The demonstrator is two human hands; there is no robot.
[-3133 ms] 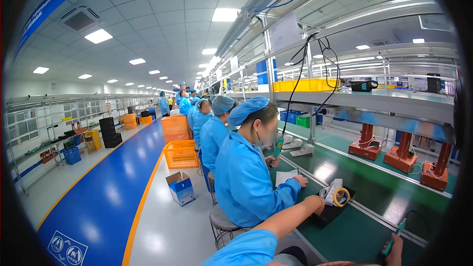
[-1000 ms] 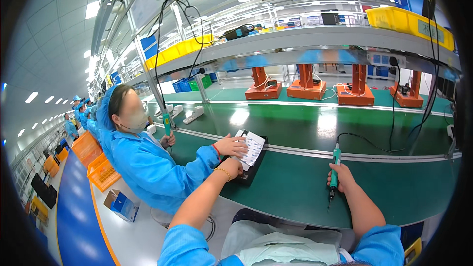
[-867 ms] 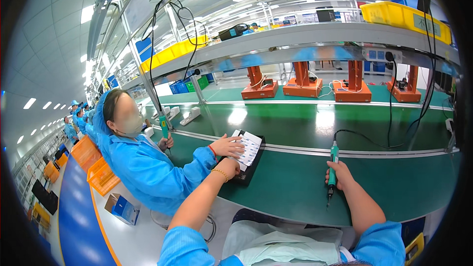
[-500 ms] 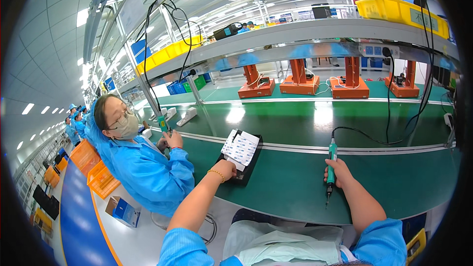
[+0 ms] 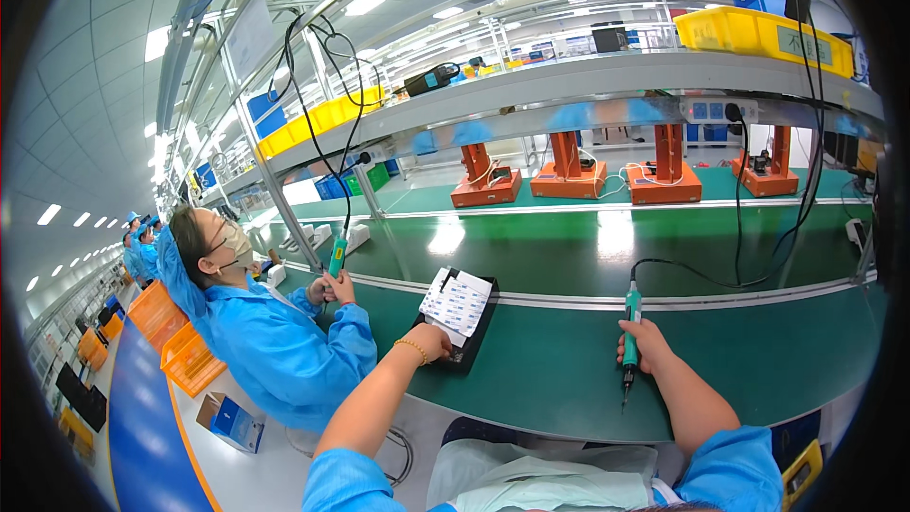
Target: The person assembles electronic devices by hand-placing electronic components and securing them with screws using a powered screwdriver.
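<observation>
- Firstly, we found the elec. screwdriver [image 5: 631, 311] over the near R side of the green worktop [image 5: 550, 360], bit toward the wearer, cord end away; bit contact w/ the surface we couldn't confirm.
- R hand [image 5: 647, 345]: we saw its fingers wrapped round the driver's barrel, a firm-looking hold.
- L hand [image 5: 433, 343] sat at the near L corner of the blk tray [image 5: 486, 318], by the white sheets [image 5: 457, 303]; fingertips hidden, so we couldn't tell if it gripped.
- Handling, est.: we judged the driver hard-shelled, stiff, fairly light, poss. slick; best held mid-barrel, clear of the bit. Sheets we took for light & easily creased, best taken by an edge; tray rigid, best by its rim.
- Obstructions: we noted the blk cord [image 5: 697, 272] trailing past the metal rail [image 5: 588, 301] and over the dark belt [image 5: 531, 239], limiting reach.
- Surroundings: co-worker [image 5: 275, 360] close on the L, holding a 2nd driver [image 5: 338, 257]; orange units [image 5: 664, 191] stood beyond the belt, under a shelf [image 5: 569, 78] w/ a yellow bin [image 5: 725, 32].
</observation>
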